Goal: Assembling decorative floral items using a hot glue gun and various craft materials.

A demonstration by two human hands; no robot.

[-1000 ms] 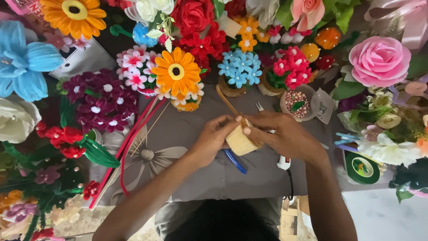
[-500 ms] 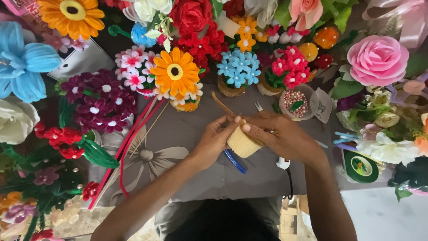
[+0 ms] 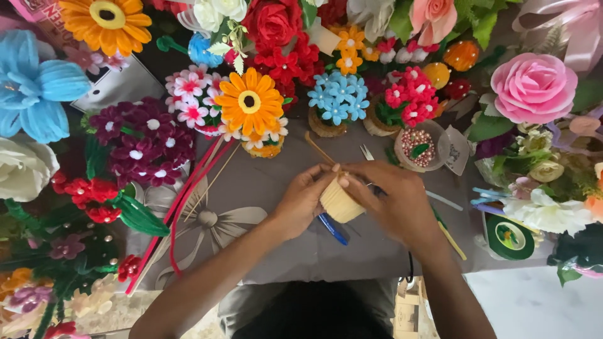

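Both hands are pinching a small cream woven cup [image 3: 341, 202] above the grey table [image 3: 276, 182]: left hand [image 3: 301, 201] cradling it, right hand [image 3: 392, 204] gripping its rim. Squeezing harder could be crushing the weave.

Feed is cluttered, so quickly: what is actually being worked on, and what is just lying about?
In hand: cream coil, thin stick, left hand, right hand.

Lying about: blue pen, bead cup, green tape roll, red stems, orange flower.
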